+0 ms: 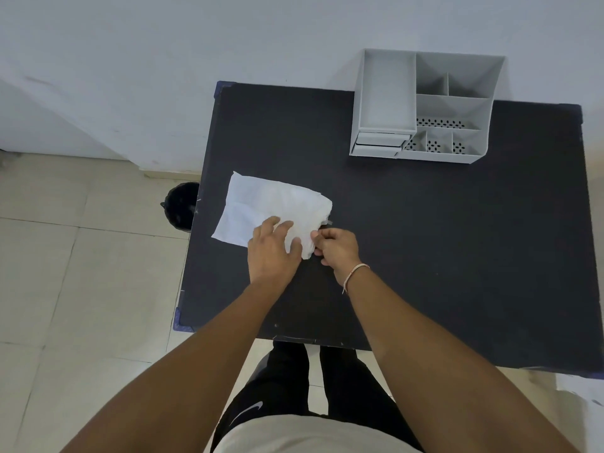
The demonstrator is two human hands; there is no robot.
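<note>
While L hand (273, 251) presses paper (271, 204), R hand (336, 250) pinches its edge.

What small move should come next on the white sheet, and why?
Probably fold the pinched edge over leftward: the left hand presses flat on the creased white paper sheet on the black table, while the right hand pinches its near right edge.

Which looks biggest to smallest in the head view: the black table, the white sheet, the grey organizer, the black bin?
1. black table
2. grey organizer
3. white sheet, partly covered
4. black bin, half hidden behind the table and farther from the camera, so its place is unsure
</note>
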